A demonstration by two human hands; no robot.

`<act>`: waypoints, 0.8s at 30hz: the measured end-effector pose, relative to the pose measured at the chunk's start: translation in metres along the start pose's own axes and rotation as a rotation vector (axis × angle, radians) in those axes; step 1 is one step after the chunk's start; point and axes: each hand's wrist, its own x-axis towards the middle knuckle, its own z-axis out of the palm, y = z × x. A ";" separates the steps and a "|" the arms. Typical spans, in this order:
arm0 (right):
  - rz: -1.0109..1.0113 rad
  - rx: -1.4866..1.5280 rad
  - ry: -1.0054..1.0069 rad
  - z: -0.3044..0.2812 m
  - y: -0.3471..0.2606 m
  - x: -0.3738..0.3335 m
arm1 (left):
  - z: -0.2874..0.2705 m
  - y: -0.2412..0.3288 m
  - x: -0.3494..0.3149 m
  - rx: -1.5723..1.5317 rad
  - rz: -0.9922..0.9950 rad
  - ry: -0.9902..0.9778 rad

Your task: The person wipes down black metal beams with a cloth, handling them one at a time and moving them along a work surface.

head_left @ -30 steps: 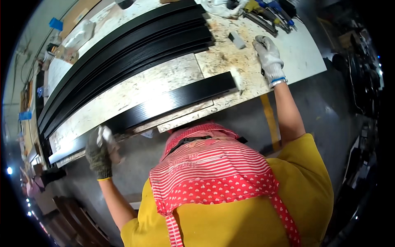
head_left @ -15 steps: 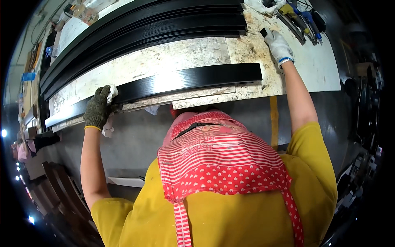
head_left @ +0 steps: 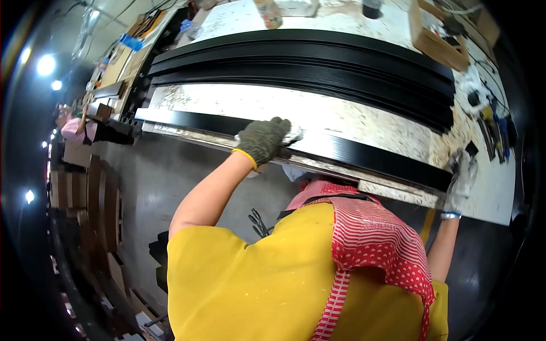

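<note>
A long, narrow black board (head_left: pixel 369 156) lies along the near edge of the worktable, its surface showing wood grain. My left hand (head_left: pixel 263 139), in a dark green knit glove, presses a white cloth (head_left: pixel 294 135) onto the board around its middle, fingers closed over it. At the board's right end is my right hand (head_left: pixel 463 179) in a white glove, blurred by motion. A small black block (head_left: pixel 471 149) shows at its fingertips. How the right fingers grip it is partly smeared.
Several grooved black boards (head_left: pixel 307 65) lie side by side farther back on the worktable (head_left: pixel 341 108). Hand tools (head_left: pixel 495 131) and a wooden box (head_left: pixel 435 37) are at the right. A bottle (head_left: pixel 268 12) and a dark cup (head_left: pixel 371 8) stand behind. Another person (head_left: pixel 77 128) is far left.
My left hand has slid the cloth rightward along the board from near its left end. My right hand has come nearer, to the board's right end. The view has turned leftward.
</note>
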 end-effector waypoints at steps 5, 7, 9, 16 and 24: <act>0.094 0.184 0.038 0.051 0.010 -0.020 | -0.003 -0.009 0.000 -0.011 -0.003 -0.042; 0.087 0.164 0.020 0.053 0.019 -0.015 | 0.003 -0.012 -0.005 -0.021 0.021 0.034; 0.097 0.172 -0.021 0.054 0.018 -0.014 | 0.010 -0.015 -0.006 -0.042 0.042 0.100; 0.142 0.247 -0.014 0.045 0.015 -0.013 | -0.039 -0.026 -0.014 -0.051 0.040 0.210; 0.035 0.304 0.255 0.051 0.014 -0.012 | -0.043 -0.008 0.103 -0.189 0.162 0.601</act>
